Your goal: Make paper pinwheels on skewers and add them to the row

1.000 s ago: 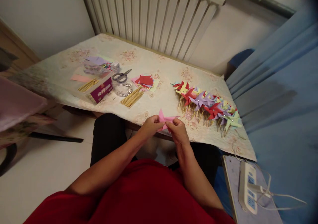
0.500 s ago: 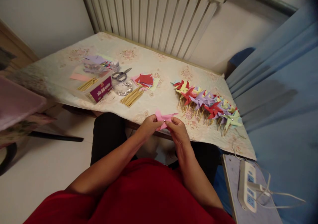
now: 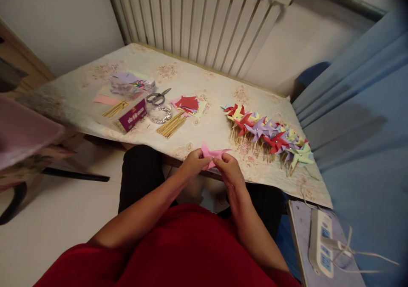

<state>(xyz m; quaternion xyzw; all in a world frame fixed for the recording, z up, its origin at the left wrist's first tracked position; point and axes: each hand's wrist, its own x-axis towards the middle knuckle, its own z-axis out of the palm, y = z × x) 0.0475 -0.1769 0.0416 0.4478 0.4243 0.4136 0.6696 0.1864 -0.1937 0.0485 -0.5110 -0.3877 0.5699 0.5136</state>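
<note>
Both my hands pinch a pink paper pinwheel (image 3: 211, 153) at the near edge of the table (image 3: 210, 130). My left hand (image 3: 192, 164) grips its left side and my right hand (image 3: 230, 171) holds its centre from the right, fingers closed. A row of finished pinwheels (image 3: 267, 133) on wooden sticks, red, purple, yellow and green, lies to the right. A bundle of wooden sticks (image 3: 171, 125) and a stack of red paper squares (image 3: 188, 103) lie ahead of my hands.
Scissors (image 3: 157, 97), a clear dish of pins (image 3: 159, 114), a purple box (image 3: 131, 115) and loose paper sheets (image 3: 123, 83) sit at the table's left. A radiator (image 3: 197, 19) stands behind. A power strip (image 3: 321, 243) lies at lower right beside blue fabric (image 3: 366, 142).
My hands have barely moved; the pink pinwheel has been turned slightly between my fingers. The camera view has shifted a little.
</note>
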